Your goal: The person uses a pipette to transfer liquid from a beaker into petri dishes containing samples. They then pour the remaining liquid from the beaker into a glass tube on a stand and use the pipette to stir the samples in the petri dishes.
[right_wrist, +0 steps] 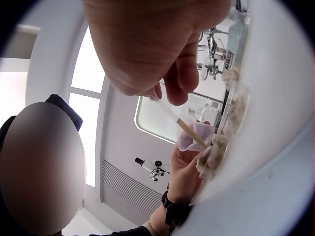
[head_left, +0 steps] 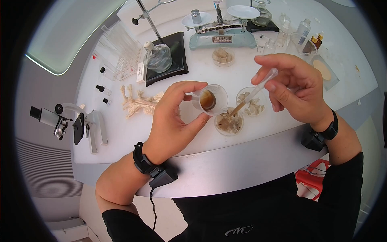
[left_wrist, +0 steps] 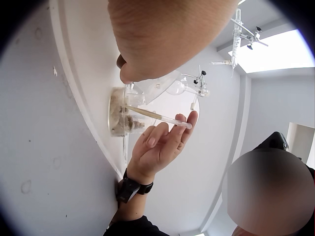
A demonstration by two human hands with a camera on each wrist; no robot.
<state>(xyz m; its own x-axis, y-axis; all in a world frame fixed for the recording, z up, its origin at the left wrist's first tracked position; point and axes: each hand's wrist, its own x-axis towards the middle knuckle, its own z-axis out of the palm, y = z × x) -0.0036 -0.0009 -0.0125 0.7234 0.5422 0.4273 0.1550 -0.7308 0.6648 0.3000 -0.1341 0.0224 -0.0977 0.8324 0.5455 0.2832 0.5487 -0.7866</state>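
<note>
My left hand (head_left: pixel 171 119) grips a small clear beaker (head_left: pixel 221 98), tipped so that its mouth shows, with brown liquid (head_left: pixel 208 100) inside. Between thumb and fingers, my right hand (head_left: pixel 297 88) holds a plastic dropper (head_left: pixel 257 89) slanting down to the left. Brownish liquid colours the dropper's lower stem (left_wrist: pixel 147 113). Its tip reaches the damp greyish-white chunks (head_left: pixel 229 122) in a round clear dish just below the beaker. A second dish with paler torn pieces (head_left: pixel 254 108) sits right behind, partly overlapped by the dropper.
Pale branching strands (head_left: pixel 139 104) lie left of the beaker. A microscope (head_left: pixel 94 125) stands at the left edge. Farther back are a glass flask (head_left: pixel 158 58) on a black stand base, a balance (head_left: pixel 221 40), and a dish of pale blocks (head_left: pixel 223 62). Bottles (head_left: pixel 304 27) stand back right.
</note>
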